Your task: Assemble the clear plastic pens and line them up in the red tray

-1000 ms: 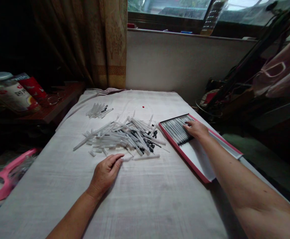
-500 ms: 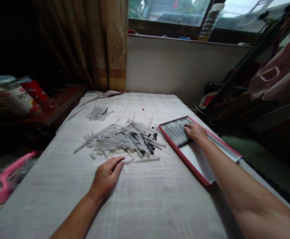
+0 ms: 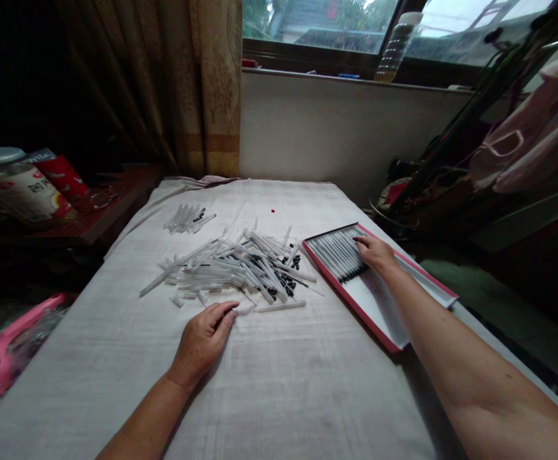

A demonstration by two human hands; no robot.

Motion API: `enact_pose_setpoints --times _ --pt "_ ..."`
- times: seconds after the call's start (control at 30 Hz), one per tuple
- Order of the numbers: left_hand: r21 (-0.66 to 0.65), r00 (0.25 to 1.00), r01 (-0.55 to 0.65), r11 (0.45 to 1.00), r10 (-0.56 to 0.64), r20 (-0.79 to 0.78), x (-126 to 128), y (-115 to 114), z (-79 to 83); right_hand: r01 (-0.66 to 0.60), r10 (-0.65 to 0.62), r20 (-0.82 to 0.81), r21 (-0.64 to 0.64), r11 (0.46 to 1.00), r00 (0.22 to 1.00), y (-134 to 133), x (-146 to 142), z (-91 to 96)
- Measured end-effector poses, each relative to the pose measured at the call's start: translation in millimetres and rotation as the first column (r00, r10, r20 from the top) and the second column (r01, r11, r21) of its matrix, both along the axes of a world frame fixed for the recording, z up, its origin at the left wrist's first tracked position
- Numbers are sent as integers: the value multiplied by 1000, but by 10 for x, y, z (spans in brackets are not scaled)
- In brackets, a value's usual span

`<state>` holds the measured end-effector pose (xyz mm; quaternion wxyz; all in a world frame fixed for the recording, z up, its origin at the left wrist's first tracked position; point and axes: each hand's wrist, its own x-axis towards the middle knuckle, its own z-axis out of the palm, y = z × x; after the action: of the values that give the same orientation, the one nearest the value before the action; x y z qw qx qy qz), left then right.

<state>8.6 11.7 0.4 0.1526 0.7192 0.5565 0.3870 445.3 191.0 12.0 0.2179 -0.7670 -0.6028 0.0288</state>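
A loose heap of clear plastic tubes and small black caps [image 3: 240, 265] lies in the middle of a table covered with white cloth [image 3: 269, 383]. My left hand [image 3: 204, 338] rests on the cloth just in front of the heap, fingers curled, its fingertips touching a short clear piece [image 3: 246, 310]. My right hand [image 3: 377, 252] lies palm down on a row of tubes packed side by side in a flat red-edged box [image 3: 379, 306], fingers stretched over them. A smaller bundle of tubes [image 3: 187, 217] lies farther back on the left.
A low wooden shelf [image 3: 110, 211] at the left holds a jar and red packets. A pink plastic object [image 3: 5, 345] lies below it. A curtain [image 3: 197, 83], a wall and a windowsill with a bottle [image 3: 394, 45] stand behind. Clutter and cloth fill the right side.
Both hands have stayed where they were; only the camera has tilted slightly, shifting the scene a little.
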Motion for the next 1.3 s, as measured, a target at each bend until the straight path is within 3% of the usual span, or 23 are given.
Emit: enact_pose_setpoints --times 0.33,0.53,0.7,0.87,1.03,1.2,1.3 --pt "-10 1000 5 1000 -5 -7 -11 7 -25 -10 11 -166 8 1000 986 80 137 3" --pt "-23 1000 14 1000 -14 0 -16 6 -15 37 -42 -184 -33 999 982 -112 265 64" --pt "-14 1000 23 1000 -23 -3 -10 8 19 24 -31 -109 -60 998 994 -337 254 85" --pt "-12 1000 30 999 -30 3 -6 -2 19 19 -7 91 -130 991 996 -490 163 151" --pt "-13 999 52 999 -52 -2 -10 1 3 -10 18 110 -71 997 994 -567 -158 357" --pt "-25 998 52 998 -51 25 -22 14 -3 -239 238 76 -1 971 968 -621 -885 576" --pt "-32 998 49 998 -48 33 -25 12 -1 -391 400 95 -97 915 912 -702 -1360 610"
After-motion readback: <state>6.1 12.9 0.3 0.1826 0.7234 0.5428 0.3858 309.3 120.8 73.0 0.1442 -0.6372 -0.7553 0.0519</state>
